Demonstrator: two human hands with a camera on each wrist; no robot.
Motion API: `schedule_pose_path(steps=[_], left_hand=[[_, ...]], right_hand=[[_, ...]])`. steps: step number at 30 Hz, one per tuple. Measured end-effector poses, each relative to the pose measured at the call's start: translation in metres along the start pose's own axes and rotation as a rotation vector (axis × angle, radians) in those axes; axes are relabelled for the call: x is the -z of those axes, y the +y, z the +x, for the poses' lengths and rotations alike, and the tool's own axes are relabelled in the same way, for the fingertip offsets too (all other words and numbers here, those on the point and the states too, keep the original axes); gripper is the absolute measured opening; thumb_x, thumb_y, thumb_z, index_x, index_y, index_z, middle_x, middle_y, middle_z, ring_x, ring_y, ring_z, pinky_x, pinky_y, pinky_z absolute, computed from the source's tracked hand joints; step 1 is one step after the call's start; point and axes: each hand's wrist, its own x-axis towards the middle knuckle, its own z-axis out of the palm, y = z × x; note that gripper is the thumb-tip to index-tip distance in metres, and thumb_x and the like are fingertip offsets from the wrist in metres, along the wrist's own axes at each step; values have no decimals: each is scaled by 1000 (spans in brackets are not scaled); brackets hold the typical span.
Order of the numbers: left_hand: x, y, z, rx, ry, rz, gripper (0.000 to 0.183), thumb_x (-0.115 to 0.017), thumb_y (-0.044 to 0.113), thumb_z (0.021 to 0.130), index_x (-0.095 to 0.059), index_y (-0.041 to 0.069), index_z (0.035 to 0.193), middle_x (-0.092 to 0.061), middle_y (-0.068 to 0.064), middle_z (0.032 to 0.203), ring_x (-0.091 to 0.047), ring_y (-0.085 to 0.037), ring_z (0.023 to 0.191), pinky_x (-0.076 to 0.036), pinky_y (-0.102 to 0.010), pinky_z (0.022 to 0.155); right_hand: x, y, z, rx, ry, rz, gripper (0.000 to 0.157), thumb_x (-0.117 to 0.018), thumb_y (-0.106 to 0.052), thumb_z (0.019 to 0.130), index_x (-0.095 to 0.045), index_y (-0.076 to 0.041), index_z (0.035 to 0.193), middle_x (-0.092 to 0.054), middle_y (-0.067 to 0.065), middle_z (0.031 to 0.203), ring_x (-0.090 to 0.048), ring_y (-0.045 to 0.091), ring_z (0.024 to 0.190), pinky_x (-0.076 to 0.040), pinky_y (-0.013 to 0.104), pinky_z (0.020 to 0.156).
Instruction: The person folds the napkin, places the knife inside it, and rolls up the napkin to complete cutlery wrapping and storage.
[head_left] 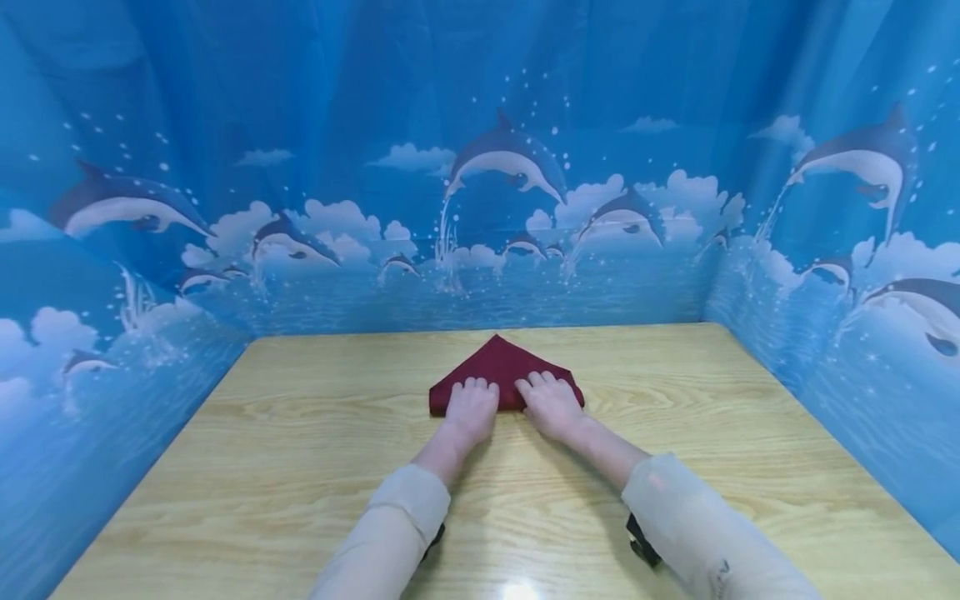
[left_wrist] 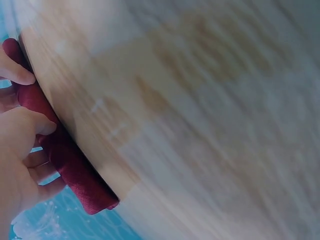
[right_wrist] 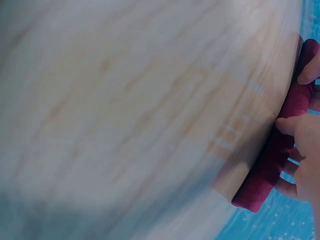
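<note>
A dark red cloth (head_left: pixel 498 363) lies toward the far side of the table, its far part a flat triangle pointing away and its near edge rolled into a thick tube. My left hand (head_left: pixel 473 407) grips the left half of this roll; in the left wrist view the thumb presses its near side and the fingers reach over it. The right hand (head_left: pixel 551 403) holds the right half the same way, thumb (right_wrist: pixel 287 125) on the near side in the right wrist view. Both ends of the roll stick out past the hands.
The wood-grain table (head_left: pixel 300 467) stretches toward me and to both sides. Around its back and sides hangs a blue curtain (head_left: pixel 360 167) printed with dolphins and clouds. Light sleeves (head_left: pixel 390 525) cover both forearms, with a dark strap piece (head_left: pixel 642 540) under the right one.
</note>
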Motion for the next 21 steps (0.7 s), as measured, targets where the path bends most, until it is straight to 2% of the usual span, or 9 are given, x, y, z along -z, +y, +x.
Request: schedule_pose_path(steps=[5,10,14,21], left_hand=[[-1,0,-1,0,11,13,18,-58,15,88,-61,8,104,-59,-9,96,-55,-24,92,-46,-41,79],[-1,-1,-3,-13,25,26,16,-59,15,87,-61,8,101,-60,-9,94,-56,-24,91,-46,-42,80],[-1,-2,-3,-18,33,41,16,-61,16,86,-61,8,101,-61,-9,94,-56,-23,90,-46,-42,80],[-1,-4,-4,-21,29,43,16,-60,17,88,-60,9,102,-61,-9,96,-56,-23,92,-46,-43,81]], right_hand=[[-1,2,1,41,30,-8,22,-68,-14,76,-63,-6,95,-57,11,86,-54,29,78,-46,40,55],[-1,5,0,84,31,-3,24,-66,-17,74,-64,-6,95,-58,9,85,-54,27,77,-46,39,57],[3,9,2,123,0,12,26,-66,-20,74,-64,-6,97,-60,9,88,-55,26,78,-47,40,62],[9,13,6,123,-102,56,30,-64,-23,79,-63,-7,104,-63,9,96,-58,26,87,-50,40,70]])
